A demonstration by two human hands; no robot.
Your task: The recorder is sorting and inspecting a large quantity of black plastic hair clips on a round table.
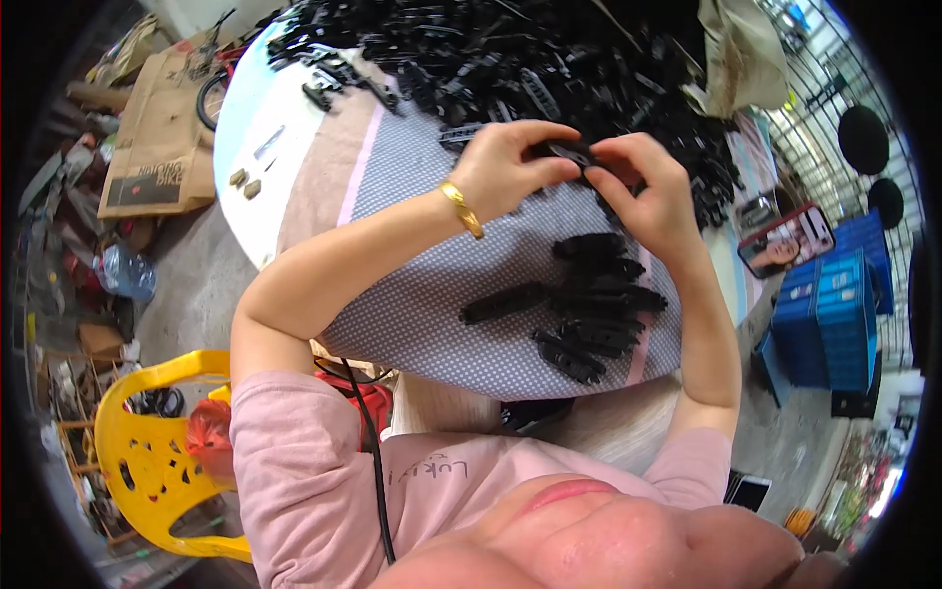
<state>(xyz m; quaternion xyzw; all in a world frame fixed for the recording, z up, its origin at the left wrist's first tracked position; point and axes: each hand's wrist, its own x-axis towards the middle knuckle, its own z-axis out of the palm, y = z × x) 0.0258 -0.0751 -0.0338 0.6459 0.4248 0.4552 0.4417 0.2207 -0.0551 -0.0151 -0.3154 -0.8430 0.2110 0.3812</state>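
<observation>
A yellow plastic chair [147, 461] stands at lower left beside flattened cardboard [157, 137] on the floor. Blue crates [829, 314] are stacked at right, a phone [785, 240] lies near the tabletop [245, 147] edge, with a crumpled plastic bottle [126, 272] nearby.

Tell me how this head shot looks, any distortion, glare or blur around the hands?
Head view: strong fisheye bend, with a black rim around the frame and the table edge curving; lighting is even daylight, soft shadows under the left hand and right hand; no harsh glare, only a bright patch at the table's left; the black part between the fingers is sharp enough, but the black pile loses detail in the dark.
</observation>
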